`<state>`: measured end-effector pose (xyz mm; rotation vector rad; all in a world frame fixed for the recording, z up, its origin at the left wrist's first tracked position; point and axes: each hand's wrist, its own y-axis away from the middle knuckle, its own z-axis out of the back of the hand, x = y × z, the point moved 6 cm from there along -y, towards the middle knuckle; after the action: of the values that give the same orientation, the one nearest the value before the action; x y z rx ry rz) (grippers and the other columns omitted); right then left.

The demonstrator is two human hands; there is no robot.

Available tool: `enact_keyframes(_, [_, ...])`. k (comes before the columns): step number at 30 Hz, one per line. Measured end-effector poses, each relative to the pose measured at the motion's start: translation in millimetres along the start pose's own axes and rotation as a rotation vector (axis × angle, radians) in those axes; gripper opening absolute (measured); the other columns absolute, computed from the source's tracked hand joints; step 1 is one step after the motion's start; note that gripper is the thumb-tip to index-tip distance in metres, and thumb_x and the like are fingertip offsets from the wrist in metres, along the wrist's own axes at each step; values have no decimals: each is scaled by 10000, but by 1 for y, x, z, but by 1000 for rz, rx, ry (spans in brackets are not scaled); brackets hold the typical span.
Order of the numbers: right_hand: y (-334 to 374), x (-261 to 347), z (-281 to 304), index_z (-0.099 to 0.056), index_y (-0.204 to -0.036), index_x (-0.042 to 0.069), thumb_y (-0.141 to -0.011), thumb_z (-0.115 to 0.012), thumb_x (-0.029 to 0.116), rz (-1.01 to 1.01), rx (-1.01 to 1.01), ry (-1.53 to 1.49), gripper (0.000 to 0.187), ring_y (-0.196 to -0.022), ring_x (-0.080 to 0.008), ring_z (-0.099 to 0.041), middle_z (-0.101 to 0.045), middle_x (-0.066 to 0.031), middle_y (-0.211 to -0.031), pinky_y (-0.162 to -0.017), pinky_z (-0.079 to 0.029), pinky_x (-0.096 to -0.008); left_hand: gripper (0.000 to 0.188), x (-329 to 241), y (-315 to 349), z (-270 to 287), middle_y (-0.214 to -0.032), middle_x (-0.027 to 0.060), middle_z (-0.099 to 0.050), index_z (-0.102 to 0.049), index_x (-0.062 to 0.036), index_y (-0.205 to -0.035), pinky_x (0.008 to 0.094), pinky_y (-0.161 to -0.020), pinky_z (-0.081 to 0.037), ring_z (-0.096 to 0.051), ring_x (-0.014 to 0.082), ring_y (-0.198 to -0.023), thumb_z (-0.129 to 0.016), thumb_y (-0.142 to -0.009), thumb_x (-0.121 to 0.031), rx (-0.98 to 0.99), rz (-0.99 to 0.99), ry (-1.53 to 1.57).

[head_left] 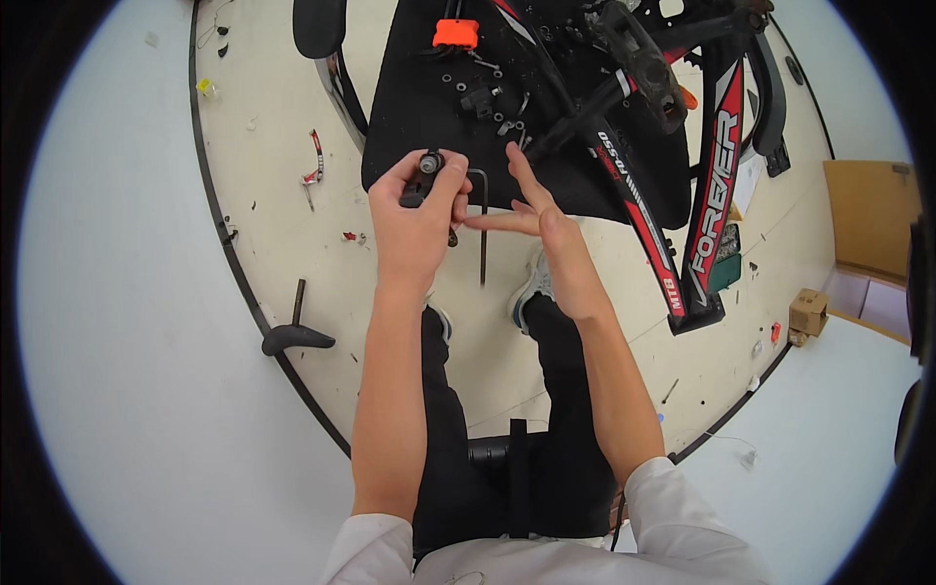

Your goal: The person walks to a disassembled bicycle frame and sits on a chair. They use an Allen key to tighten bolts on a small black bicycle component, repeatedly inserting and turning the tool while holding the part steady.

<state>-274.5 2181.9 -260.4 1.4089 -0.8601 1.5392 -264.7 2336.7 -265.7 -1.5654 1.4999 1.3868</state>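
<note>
My left hand [417, 210] is closed around a small black bicycle part [430, 166] with a round metal end facing up; fingers hide much of it. Just right of it, an L-shaped hex key [484, 249] hangs with its long arm pointing down. Its short arm runs toward the part, but my fingers hide where it ends. My right hand [548, 226] is open, fingers stretched out and spread. One of its fingers reaches left across the hex key's long arm, close to my left fingertips; whether it touches the key I cannot tell.
A black chair seat [409, 117] ahead carries loose bolts and nuts, a black clamp-like part [478, 101] and an orange item [455, 35]. A black, red and white bicycle frame [639, 210] leans across its right side. On the floor lie a saddle with its post [297, 337] and cardboard boxes [808, 312].
</note>
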Motion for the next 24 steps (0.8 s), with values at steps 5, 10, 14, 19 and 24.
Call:
enact_keyframes(5, [-2, 0, 14, -587, -1311, 0, -1001, -257, 550, -39, -130, -57, 712, -1478, -288, -192, -376, -167, -1517, -1184, -129, -443, 117, -4, 13, -6, -667, 2, -590, -636, -6, -859, 203, -475, -379, -511, 50, -533, -676, -884, -114, 235, 50, -8])
enact_keyframes(10, [-3, -3, 28, -670, -1217, 13, -1002, -226, 558, 25, -176, -196, 735, -1473, -294, -218, -228, -101, -1608, -1172, -148, -491, 130, 3, 12, -19, -672, 17, -584, -631, 4, -856, 212, -491, -363, -493, 59, -537, -673, -887, -115, 369, 161, -155])
enact_keyframes(14, [0, 12, 17, -720, -1132, 22, -987, -222, 590, 93, -110, -93, 769, -1467, -294, -231, -240, -111, -1603, -1162, -172, -506, 127, 13, 4, -13, -675, 13, -596, -646, -4, -863, 216, -482, -363, -506, 57, -546, -681, -884, -124, 258, 118, -205])
enact_keyframes(19, [1, 4, -1, -743, -1106, 48, -967, -282, 562, 102, 57, 150, 705, -1470, -313, -222, -261, -147, -1593, -1151, -198, -504, 116, 8, 0, -4, -693, 21, -604, -652, 0, -870, 217, -483, -372, -509, 60, -548, -671, -886, -113, 73, 111, 0])
enact_keyframes(24, [-1, 0, 0, -700, -1175, 22, -974, -407, 384, 42, -116, 86, 507, -1469, -316, -204, -196, -197, -1603, -1170, -180, -456, 131, -3, 6, 5, -692, 22, -595, -643, -8, -855, 221, -484, -368, -501, 70, -529, -682, -883, -130, 170, 123, 212])
